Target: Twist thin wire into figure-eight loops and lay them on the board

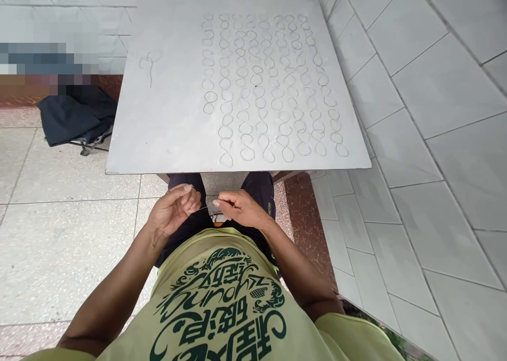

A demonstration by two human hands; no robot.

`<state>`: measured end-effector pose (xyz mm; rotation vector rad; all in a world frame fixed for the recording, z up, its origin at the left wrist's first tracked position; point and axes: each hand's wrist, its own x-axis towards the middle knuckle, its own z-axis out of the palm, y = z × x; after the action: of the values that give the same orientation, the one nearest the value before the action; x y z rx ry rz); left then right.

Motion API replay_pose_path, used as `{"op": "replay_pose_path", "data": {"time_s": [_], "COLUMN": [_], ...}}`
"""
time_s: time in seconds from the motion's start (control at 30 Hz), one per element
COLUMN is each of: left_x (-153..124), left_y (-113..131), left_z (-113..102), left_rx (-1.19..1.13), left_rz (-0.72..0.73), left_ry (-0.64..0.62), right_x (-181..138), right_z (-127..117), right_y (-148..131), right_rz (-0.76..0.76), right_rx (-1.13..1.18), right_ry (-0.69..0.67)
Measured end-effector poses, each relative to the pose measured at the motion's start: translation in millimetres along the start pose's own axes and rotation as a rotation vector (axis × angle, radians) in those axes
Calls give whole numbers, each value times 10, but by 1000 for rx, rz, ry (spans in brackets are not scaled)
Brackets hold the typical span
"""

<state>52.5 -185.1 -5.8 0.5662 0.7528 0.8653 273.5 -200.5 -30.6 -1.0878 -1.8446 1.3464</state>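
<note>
Left hand (174,210) and right hand (241,209) hold a thin wire (203,208) by the table (166,129)

The wire spans the small gap between the two hands, just short of the table's near edge and clear of its top. The left fingers curl into the palm with the thumb pressed on the forefinger, grasping one part of the wire; how much of it lies inside the fist cannot be told. The right thumb and forefinger pinch another part.

On the middle and right of the table lie rows of wire eights (255,85), many of them close together or touching. Toward the table's far left corner sits a loose wire tangle (149,60), well apart from them.

Left of the table, a black cloth (75,118) hangs over a low support. A tiled wall (435,155) rises to the table's right. On the near side, the person wears a yellow-green shirt (216,287) with dark lettering, and the trousers (257,187) reach under the table's edge.
</note>
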Motion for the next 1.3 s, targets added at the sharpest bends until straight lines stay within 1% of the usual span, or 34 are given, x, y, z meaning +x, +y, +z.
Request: {"op": "replay_pose_path", "data": {"time_s": [0.1, 0.23, 0.37, 0.43, 0.53, 0.7, 0.8, 0.87, 0.97, 1.03, 1.1, 1.2, 1.23, 1.3], "left_x": [31, 49, 30, 19, 11, 32, 61, 80, 88, 71, 40, -11, -22, -32], "left_y": [11, 35, -3, -35, -69, -57, -8, 23, 8, -72, -194, -379, -425, -484], "left_z": [8, 25, 60, 78, 94, 80, 69, 68, 75, 80, 87, 106, 113, 119], "left_rx": [5, 1, -24, -28, -15, 121, 204, 220, 213, 239, 304, 398, 423, 467], "left_rz": [-8, 39, 56, 49, 28, -54, -100, -72, 27, 96, 171, 229, 232, 246], "left_ry": [8, 74, 118, 120, 90, 52, 63, 89, 178, 249, 300, 328, 332, 354], "right_x": [-7, -20, -25, -22, -9, 34, 39, 27, 11, 18, 40, 77, 85, 91], "right_z": [10, 46, 94, 96, 66, 15, 17, 33, 93, 160, 240, 360, 397, 467], "right_y": [14, 25, 45, 53, 57, 76, 113, 146, 195, 221, 238, 242, 238, 223], "right_rz": [9, 36, 66, 68, 53, 32, 41, 61, 94, 121, 165, 225, 234, 239], "right_rx": [16, 110, 186, 192, 158, 74, 104, 151, 248, 329, 410, 498, 514, 533], "right_ry": [-4, 36, 63, 65, 46, -2, -25, -17, 44, 127, 244, 405, 434, 448]}}
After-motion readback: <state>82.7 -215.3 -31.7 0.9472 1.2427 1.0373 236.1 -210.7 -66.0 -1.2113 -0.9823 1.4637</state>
